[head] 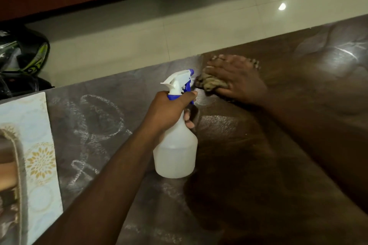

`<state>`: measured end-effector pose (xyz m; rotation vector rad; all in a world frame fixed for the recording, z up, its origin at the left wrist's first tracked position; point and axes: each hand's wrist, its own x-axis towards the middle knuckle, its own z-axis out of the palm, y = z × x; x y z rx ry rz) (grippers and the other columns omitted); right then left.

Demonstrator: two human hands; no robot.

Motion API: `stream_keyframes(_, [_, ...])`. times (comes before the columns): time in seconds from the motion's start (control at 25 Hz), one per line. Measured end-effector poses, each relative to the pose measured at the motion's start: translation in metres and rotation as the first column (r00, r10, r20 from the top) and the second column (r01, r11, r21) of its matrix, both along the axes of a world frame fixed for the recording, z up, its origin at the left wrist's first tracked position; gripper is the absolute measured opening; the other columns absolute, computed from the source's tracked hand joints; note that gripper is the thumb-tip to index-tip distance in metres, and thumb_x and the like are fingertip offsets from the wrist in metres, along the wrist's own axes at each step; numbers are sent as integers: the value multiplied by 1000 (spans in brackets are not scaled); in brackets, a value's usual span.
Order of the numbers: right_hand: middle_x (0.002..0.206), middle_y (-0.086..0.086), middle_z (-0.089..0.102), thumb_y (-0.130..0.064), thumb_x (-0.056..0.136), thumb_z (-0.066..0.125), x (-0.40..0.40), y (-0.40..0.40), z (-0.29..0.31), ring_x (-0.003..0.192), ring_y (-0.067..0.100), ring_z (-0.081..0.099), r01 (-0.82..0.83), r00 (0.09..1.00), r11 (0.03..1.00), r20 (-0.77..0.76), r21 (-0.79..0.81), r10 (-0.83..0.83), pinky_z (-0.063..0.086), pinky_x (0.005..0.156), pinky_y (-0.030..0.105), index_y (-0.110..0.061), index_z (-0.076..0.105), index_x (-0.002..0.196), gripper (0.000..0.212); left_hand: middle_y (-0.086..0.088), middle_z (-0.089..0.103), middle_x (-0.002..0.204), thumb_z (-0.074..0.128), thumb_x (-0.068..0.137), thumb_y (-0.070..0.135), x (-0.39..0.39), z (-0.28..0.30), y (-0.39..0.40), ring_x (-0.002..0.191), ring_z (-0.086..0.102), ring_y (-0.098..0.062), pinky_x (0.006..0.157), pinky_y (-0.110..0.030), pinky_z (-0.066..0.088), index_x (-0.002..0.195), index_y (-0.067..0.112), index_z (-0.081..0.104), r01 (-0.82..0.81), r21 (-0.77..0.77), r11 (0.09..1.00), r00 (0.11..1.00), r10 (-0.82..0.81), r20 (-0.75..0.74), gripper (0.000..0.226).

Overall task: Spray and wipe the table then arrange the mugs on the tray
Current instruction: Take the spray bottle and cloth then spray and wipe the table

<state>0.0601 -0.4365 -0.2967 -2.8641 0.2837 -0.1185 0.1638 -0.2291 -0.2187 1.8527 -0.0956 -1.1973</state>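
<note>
The dark surface point(258, 155) shows dried white streaks. The left grip point(169, 109) curls round the spray bottle point(175, 151) neck, held above it. The right grip point(237, 79), fingers flat, presses a crumpled cloth point(209, 83) near the far edge.

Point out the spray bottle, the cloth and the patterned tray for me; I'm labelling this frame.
spray bottle point(175, 155): head view, on its translucent white body.
cloth point(209, 83): head view, on the bunched part showing beside the right hand.
patterned tray point(39, 145): head view, on its flat pale blue rim near the gold flower.
</note>
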Motion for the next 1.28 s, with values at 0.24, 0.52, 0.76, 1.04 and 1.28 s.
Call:
stream_keyframes(0.24, [145,10,40,-49,91,44,53,40,5,134,33,31,488,867,873,-107,-12,-486,20,108,51,-23,39,139,55,-3,58,45,66,89,42,18,8,33,44,65,-23,55,-31,55,75,9,62,-79,65,995,996,77,47,36])
stream_keyframes(0.52, [142,7,46,-49,89,41,30,74,2,132,33,37,316,948,949,-36,11,-315,24,106,49,-22,44,136,54,-3,57,46,66,88,46,34,19,88,44,63,-23,57,-33,56,90,6,71,-167,71,983,986,165,31,41])
stream_keyframes(0.76, [144,3,46,-54,89,40,67,153,-8,132,29,38,-207,977,978,-50,31,208,26,109,50,-28,44,137,55,-2,53,41,64,91,32,35,19,115,39,60,-22,47,-27,52,70,10,60,-223,9,975,968,220,119,31])
stream_keyframes(1.04, [140,8,46,-47,88,44,120,123,6,131,32,36,376,924,927,-77,-12,-375,26,103,50,-23,44,134,52,-5,53,45,68,89,34,34,31,132,41,58,-23,45,-28,52,88,4,67,-172,-72,982,985,170,-37,31])
stream_keyframes(1.28, [142,3,49,-54,88,40,3,126,0,130,32,42,-306,952,951,-32,-44,304,31,104,49,-30,42,138,56,-6,53,45,66,90,34,13,28,163,42,58,-24,47,-28,53,92,-2,68,-188,-12,982,982,188,-33,36])
